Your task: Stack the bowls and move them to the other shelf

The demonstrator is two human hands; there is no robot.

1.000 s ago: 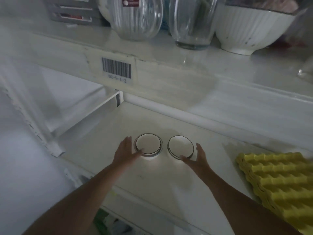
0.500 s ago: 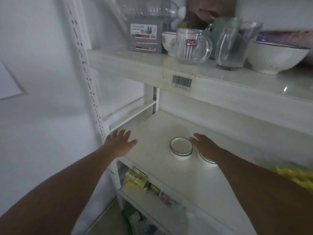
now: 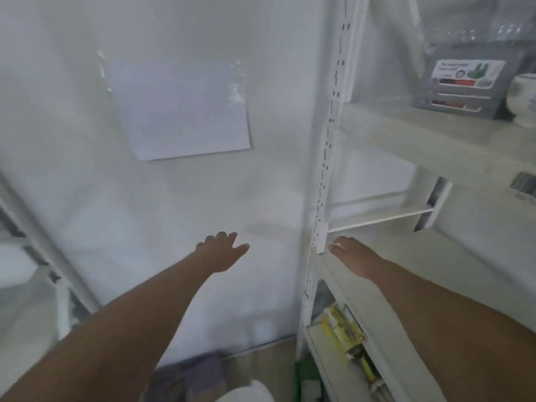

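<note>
While turning: my view has swung left, off the bowls to the wall.
Bowls: out of sight now, unstacked.
Hands: left hand (image 3: pixel 222 252) spread, empty; right hand (image 3: pixel 352 258) flat, empty, over the shelf (image 3: pixel 406 256).

My left hand (image 3: pixel 222 252) is out in front of the white wall (image 3: pixel 87 198), fingers spread, holding nothing. My right hand (image 3: pixel 352 256) is flat over the shelf (image 3: pixel 435 256) edge, right beside the slotted post (image 3: pixel 327 158) — also nothing in it. Sheet of paper (image 3: pixel 179 108) taped on the wall, gray box (image 3: pixel 461 85) on the upper shelf. Everything's pretty blurry.
</note>
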